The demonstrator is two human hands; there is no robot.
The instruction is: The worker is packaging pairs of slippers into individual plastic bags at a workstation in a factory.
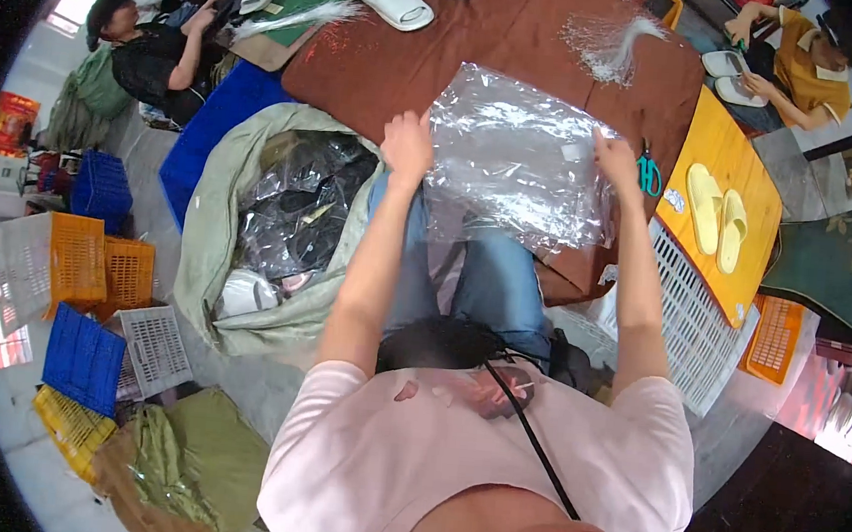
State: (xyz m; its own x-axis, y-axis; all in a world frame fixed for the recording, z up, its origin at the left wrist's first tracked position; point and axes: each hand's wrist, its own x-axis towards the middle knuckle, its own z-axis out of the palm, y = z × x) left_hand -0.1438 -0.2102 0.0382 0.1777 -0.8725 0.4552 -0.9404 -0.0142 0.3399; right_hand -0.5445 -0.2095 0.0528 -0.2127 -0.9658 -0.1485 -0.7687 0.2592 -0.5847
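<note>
- Clear, glossy, four-sided plastic bag [519, 158]: spread flat between both hands, over the near edge of the surface and the person's knees. Its upper edge slants down toward the right; the longer axis appears to run crosswise, from one hand to the other, though the sides are close in length. Which end is the opening cannot be told.
- Left hand [408, 147]: fingers closed on the bag's left edge, toward the top.
- Right hand [617, 163]: fingers closed on the bag near its upper right corner. The bag lies between the hands, most of its lower part hanging nearer the person than either.
- Surface [371, 77]: covered in brown cloth, beyond the hands.
- Scissors with teal handles [649, 177]: on the surface, just beside the right hand.
- Bundle of thin white strands [615, 56]: on the surface's far right part.
- Pale green fabric sack [211, 219]: gaping, left of the left forearm, with dark plastic-wrapped goods [311, 202] inside.
- Pair of yellow slippers [704, 208]: on a yellow wooden board [740, 281], right of the right hand.
</note>
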